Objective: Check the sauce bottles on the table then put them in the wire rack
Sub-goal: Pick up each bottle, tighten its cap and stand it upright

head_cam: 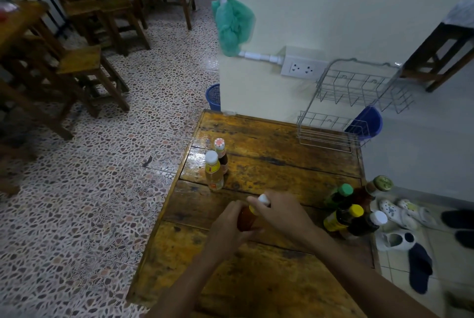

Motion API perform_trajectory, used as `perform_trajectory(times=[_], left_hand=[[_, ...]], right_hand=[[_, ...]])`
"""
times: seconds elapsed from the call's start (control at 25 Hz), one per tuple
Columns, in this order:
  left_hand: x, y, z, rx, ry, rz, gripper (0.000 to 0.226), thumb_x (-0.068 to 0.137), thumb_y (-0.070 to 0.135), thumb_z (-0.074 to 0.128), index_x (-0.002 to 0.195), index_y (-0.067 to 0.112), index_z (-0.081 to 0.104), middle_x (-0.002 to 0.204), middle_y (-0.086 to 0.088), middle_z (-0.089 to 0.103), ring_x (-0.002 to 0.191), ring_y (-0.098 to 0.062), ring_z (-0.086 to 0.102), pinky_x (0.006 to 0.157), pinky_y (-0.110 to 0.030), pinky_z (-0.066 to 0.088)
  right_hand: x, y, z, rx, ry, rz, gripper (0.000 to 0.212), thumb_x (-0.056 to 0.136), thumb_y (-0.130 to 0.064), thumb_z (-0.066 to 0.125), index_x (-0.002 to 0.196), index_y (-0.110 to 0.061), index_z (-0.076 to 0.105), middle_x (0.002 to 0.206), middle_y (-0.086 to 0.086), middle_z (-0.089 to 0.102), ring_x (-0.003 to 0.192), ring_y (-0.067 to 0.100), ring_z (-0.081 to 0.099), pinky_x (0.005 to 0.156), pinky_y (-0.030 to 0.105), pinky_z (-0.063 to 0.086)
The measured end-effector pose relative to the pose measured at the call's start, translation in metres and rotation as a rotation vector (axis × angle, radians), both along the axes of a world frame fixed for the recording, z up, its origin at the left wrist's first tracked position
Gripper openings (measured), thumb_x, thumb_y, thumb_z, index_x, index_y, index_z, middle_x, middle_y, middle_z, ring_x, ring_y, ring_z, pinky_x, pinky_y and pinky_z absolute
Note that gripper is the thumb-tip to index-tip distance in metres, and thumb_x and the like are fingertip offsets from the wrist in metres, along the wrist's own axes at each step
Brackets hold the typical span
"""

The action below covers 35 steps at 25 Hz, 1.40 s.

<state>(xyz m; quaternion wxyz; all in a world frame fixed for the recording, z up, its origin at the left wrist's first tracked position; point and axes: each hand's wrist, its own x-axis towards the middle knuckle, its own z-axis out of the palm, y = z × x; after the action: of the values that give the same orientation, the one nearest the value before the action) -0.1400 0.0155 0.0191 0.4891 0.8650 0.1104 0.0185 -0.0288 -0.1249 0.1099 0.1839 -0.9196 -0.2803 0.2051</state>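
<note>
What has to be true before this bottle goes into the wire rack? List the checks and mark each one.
1. Bottle held firmly: ok. The left hand grips the body of the orange sauce bottle; the right hand is on its top.
2. White cap tight: cannot tell.
3. Space in the wire rack: ok, both tiers look empty.
4. Path across the wooden table to the rack: ok, nothing stands between.
5. All bottles checked: not ok. Two stand at the left edge, four at the right.
</note>
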Motion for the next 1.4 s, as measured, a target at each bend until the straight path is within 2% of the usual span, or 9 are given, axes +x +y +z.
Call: perform_trajectory(times=[0.2, 0.36, 0.44, 0.56, 0.64, 0.72, 0.88, 1.08, 1.4], left_hand=[[-0.012, 0.032, -0.018, -0.132, 0.056, 0.008, 0.048, 0.088, 0.031, 0.073, 0.126, 0.035, 0.044, 0.114, 0.003, 0.053, 0.094, -0.011, 0.060, 0.073, -0.036, 0.055], [-0.016, 0.048, -0.036, 0.006, 0.000, 0.093, 0.049, 0.093, 0.018, 0.068, 0.134, 0.032, 0.045, 0.125, 0.010, 0.058, 0.110, -0.013, 0.061, 0.092, -0.049, 0.054], [-0.014, 0.052, -0.040, 0.079, -0.014, 0.207, 0.049, 0.096, 0.013, 0.066, 0.138, 0.029, 0.048, 0.124, 0.013, 0.064, 0.111, -0.011, 0.065, 0.093, -0.046, 0.055], [-0.006, 0.059, -0.036, -0.025, -0.025, 0.308, 0.039, 0.101, 0.014, 0.061, 0.138, 0.026, 0.051, 0.119, 0.010, 0.068, 0.103, -0.007, 0.069, 0.074, -0.028, 0.058], [0.000, 0.065, -0.037, -0.038, -0.030, 0.318, 0.039, 0.101, 0.014, 0.059, 0.137, 0.025, 0.050, 0.117, 0.008, 0.068, 0.101, -0.007, 0.068, 0.073, -0.028, 0.056], [0.007, 0.071, -0.040, -0.061, -0.015, 0.318, 0.040, 0.102, 0.013, 0.058, 0.138, 0.027, 0.049, 0.115, 0.010, 0.068, 0.100, -0.003, 0.067, 0.073, -0.028, 0.057], [0.014, 0.072, -0.046, -0.072, 0.019, 0.341, 0.035, 0.102, 0.012, 0.057, 0.135, 0.023, 0.052, 0.110, 0.015, 0.067, 0.097, 0.002, 0.066, 0.069, -0.019, 0.053], [0.014, 0.064, -0.046, -0.052, 0.033, 0.362, 0.030, 0.101, 0.013, 0.061, 0.129, 0.022, 0.052, 0.099, 0.020, 0.066, 0.086, 0.006, 0.066, 0.058, -0.011, 0.046], [0.018, 0.054, -0.047, 0.003, 0.031, 0.397, 0.050, 0.095, 0.015, 0.069, 0.140, 0.019, 0.048, 0.104, 0.012, 0.063, 0.090, -0.022, 0.070, 0.058, -0.023, 0.043]], right_hand=[[-0.015, 0.041, -0.026, 0.164, 0.046, -0.042, 0.036, 0.089, -0.056, 0.065, 0.088, -0.022, 0.053, 0.084, -0.007, 0.053, 0.077, 0.013, 0.050, 0.064, 0.032, 0.042], [-0.026, 0.073, -0.039, 0.305, 0.051, -0.062, 0.027, 0.085, -0.041, 0.075, 0.097, -0.021, 0.062, 0.093, -0.006, 0.054, 0.082, 0.008, 0.046, 0.065, 0.016, 0.033], [-0.034, 0.088, -0.046, 0.376, 0.045, -0.070, 0.027, 0.087, -0.034, 0.075, 0.108, -0.021, 0.064, 0.100, -0.006, 0.055, 0.087, 0.007, 0.050, 0.071, 0.017, 0.039], [-0.037, 0.102, -0.057, 0.429, 0.002, -0.034, 0.043, 0.094, -0.026, 0.067, 0.135, -0.026, 0.054, 0.118, -0.006, 0.058, 0.102, 0.009, 0.058, 0.082, 0.022, 0.051], [-0.034, 0.103, -0.064, 0.396, -0.023, 0.048, 0.052, 0.098, -0.021, 0.061, 0.147, -0.025, 0.044, 0.125, -0.002, 0.057, 0.106, 0.011, 0.059, 0.083, 0.017, 0.048], [-0.030, 0.102, -0.070, 0.351, -0.050, 0.106, 0.060, 0.100, -0.016, 0.056, 0.154, -0.024, 0.034, 0.130, 0.002, 0.056, 0.109, 0.015, 0.058, 0.084, 0.022, 0.051], [-0.030, 0.101, -0.076, 0.352, -0.070, 0.131, 0.065, 0.100, -0.013, 0.053, 0.158, -0.021, 0.024, 0.131, 0.005, 0.054, 0.106, 0.019, 0.059, 0.077, 0.035, 0.057], [-0.029, 0.094, -0.082, 0.342, -0.126, 0.162, 0.065, 0.100, -0.009, 0.051, 0.158, -0.018, 0.025, 0.125, 0.005, 0.056, 0.098, 0.019, 0.060, 0.068, 0.034, 0.056], [-0.026, 0.080, -0.079, 0.258, -0.126, 0.202, 0.073, 0.097, -0.010, 0.050, 0.160, -0.021, 0.015, 0.130, 0.007, 0.056, 0.105, 0.026, 0.054, 0.072, 0.042, 0.055]])
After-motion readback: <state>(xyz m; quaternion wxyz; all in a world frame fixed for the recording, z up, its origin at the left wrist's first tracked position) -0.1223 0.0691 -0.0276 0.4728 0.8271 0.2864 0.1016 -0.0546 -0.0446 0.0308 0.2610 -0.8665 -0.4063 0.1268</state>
